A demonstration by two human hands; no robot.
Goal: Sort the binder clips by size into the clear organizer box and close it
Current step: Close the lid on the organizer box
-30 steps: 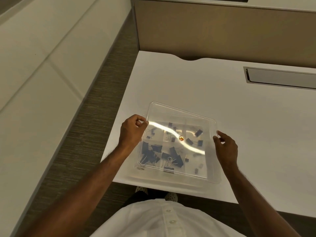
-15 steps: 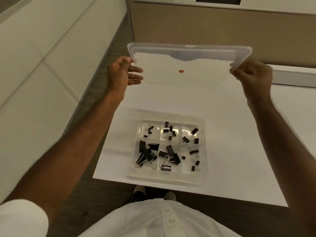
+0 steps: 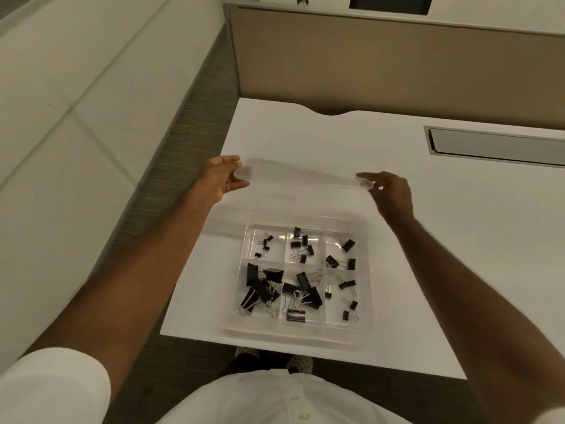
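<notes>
While I hold the clear lid (image 3: 301,175) by its two ends, left hand (image 3: 224,179) and right hand (image 3: 389,191) each with a pinching grip, the organizer box (image 3: 365,328) sits open on the counter (image 3: 458,240) at 6 o'clock, binder clips (image 3: 295,276) inside. Sorting looks unfinished; I should set the lid down at 12 o'clock.

Office cubicle: white worktop (image 3: 305,142), tan fabric partition (image 3: 382,65), cable grommet tray (image 3: 495,146), carpet floor (image 3: 171,166).

The clear plastic organizer box (image 3: 305,220) stands uncovered, reachable from above. Beyond it, the clear flat lid (image 3: 301,174), held between both hands, bars the far approach. White desk (image 3: 443,240) right lies bare.
</notes>
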